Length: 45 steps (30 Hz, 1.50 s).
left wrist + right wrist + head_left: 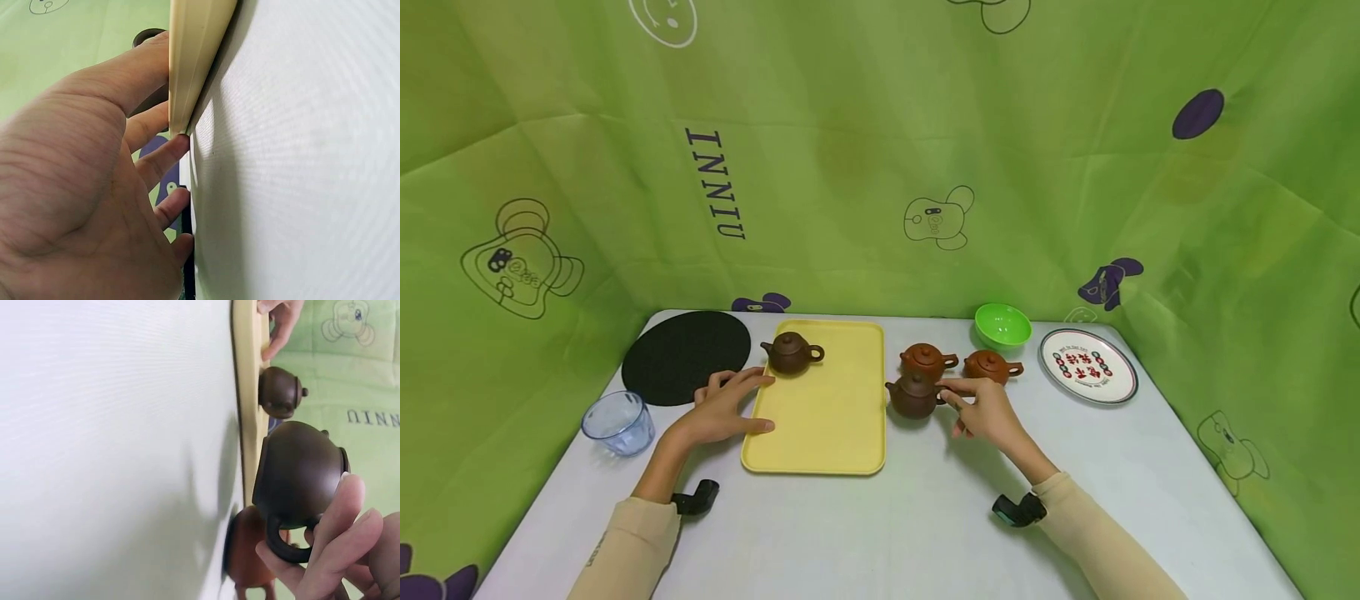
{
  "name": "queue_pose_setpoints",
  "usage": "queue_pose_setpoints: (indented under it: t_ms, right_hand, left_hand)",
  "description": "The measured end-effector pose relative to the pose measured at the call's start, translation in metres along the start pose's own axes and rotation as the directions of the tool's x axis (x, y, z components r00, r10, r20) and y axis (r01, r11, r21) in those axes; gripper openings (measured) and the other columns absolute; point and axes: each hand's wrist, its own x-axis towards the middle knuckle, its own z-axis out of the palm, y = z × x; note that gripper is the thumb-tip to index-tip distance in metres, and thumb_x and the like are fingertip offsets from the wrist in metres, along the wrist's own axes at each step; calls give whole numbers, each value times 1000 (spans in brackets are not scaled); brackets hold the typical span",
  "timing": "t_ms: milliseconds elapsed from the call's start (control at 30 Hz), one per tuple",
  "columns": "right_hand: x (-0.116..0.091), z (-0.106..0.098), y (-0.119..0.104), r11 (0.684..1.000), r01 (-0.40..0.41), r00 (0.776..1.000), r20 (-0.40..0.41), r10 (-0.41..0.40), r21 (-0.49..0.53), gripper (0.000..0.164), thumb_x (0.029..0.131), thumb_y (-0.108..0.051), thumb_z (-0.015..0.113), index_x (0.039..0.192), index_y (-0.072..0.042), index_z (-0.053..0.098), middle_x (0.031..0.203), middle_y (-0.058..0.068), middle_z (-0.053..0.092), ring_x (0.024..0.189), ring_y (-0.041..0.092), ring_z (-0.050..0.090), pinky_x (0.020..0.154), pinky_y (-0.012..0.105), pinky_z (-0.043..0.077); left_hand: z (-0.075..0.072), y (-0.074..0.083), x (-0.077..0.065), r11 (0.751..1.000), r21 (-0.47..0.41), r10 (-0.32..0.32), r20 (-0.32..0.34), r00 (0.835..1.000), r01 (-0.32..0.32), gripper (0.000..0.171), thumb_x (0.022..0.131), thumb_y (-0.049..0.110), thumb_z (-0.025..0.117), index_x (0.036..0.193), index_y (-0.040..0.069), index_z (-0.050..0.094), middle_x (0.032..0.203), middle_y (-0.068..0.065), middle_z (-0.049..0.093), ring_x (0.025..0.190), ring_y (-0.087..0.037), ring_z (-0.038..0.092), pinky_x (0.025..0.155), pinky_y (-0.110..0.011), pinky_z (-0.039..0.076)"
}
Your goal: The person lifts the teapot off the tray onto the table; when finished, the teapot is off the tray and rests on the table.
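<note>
The right hand (985, 412) pinches the handle of the dark teapot (913, 397) standing on the counter (925, 533) just right of the yellow tray (827, 433) — the left hand (726, 408) lies spread on the tray's left rim. Four teapots in all — one on the tray, three off it.

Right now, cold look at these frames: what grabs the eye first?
The yellow tray at the centre of the white table, with one dark brown teapot at its far left corner and the left hand resting on its left rim. Just right of the tray stand three more teapots; the right hand pinches the handle of the nearest, darkest one. A bright green bowl and a printed plate sit at the far right.
</note>
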Motion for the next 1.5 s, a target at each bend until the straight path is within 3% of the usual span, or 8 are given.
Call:
queue_pose_setpoints:
  t_ms: [167, 467, 1500]
  right_hand:
    - [-5, -2, 6, 1000, -26, 1000, 1, 26, 16, 29, 101, -13, 71, 130, -8, 76, 60, 10, 72, 38, 12, 60, 41, 25, 38]
    - [-9, -2, 17, 999, -51, 999, -7, 51, -2, 28, 102, -14, 70, 129, -10, 77, 49, 3, 67, 36, 11, 57, 42, 25, 36]
    - [-12, -1, 23, 996, -85, 996, -2, 85, 19, 27, 102, -16, 72, 127, -15, 78, 52, 7, 69, 39, 17, 62, 42, 27, 39]
  left_hand:
    - [1, -4, 1, 1000, -1, -6, 3, 1000, 6, 83, 86, 46, 86, 153, 12, 54, 169, -24, 34, 147, -52, 17, 98, -67, 19]
    - [1, -3, 0, 1000, -15, 0, 2, 1000, 0, 83, 86, 45, 86, 154, 10, 54, 169, -25, 33, 147, -53, 16, 98, -68, 17]
    - [2, 0, 1, 1000, -4, -18, 4, 1000, 18, 82, 85, 44, 87, 153, 12, 54, 170, -24, 33, 147, -52, 17, 100, -69, 19]
